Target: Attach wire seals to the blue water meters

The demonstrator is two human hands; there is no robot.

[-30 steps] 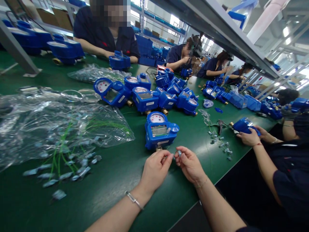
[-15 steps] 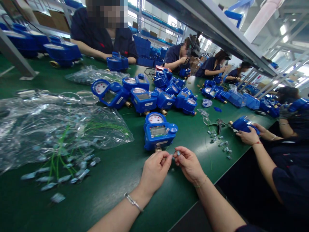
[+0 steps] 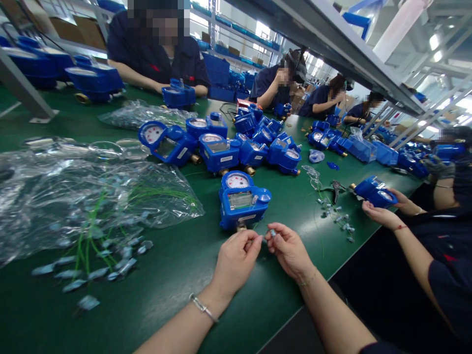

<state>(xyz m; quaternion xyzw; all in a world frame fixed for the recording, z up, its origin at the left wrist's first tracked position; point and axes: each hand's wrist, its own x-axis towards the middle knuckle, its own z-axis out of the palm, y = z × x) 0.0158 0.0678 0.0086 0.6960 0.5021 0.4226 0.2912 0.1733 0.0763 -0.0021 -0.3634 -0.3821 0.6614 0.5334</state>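
A: Where's the work relative to the hands?

B: Landmark is the nearest blue meter. On my head feed it sits just beyond both hands, brass fitting toward me. Left hand is in front of the meter, covering part of that fitting. Right hand is at the meter's front right, near the left. The small pale-blue seal is there too.

A: Grip?

B: Right has the seal pinched, thumb against fingers. Left has thumb and forefinger pressed together; too small for me to tell what's between them.

A: Surroundings, biggest first?

B: Green table under everything. Clear bag left of the meter, green strands and tags spilling out its near side. Meter cluster right behind the meter, crowding its far side. Well right of the meter, a co-worker's hand on another blue meter. Pliers between the two meters, loose tags just nearer me.

A: In the way?

B: Only my left hand, over the fitting.
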